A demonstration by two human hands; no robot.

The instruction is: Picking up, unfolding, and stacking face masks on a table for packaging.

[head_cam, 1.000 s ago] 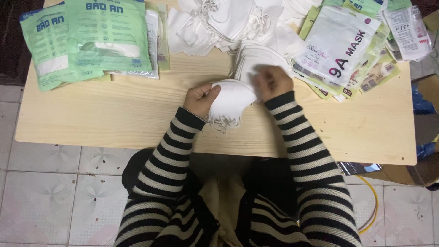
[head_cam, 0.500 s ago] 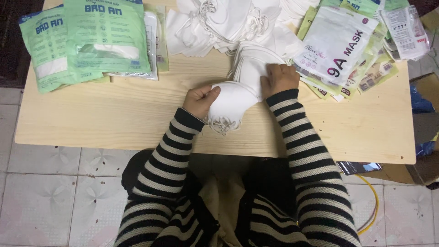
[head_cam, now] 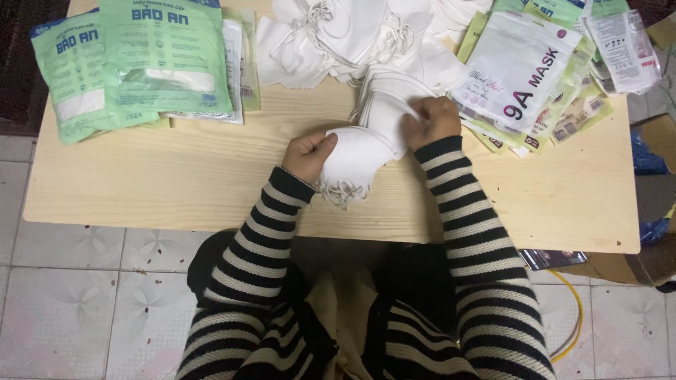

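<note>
Left hand fingers clamped on white mask stack, steadying it | right hand fingers pinched on top mask, to separate it | mid-table, green packets at far left corner

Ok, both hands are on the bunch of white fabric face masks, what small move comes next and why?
Probably slide the right hand along to square the stack of white fabric face masks: the left hand pinches one end, while the far masks fan out unevenly over the pale wooden table.
</note>
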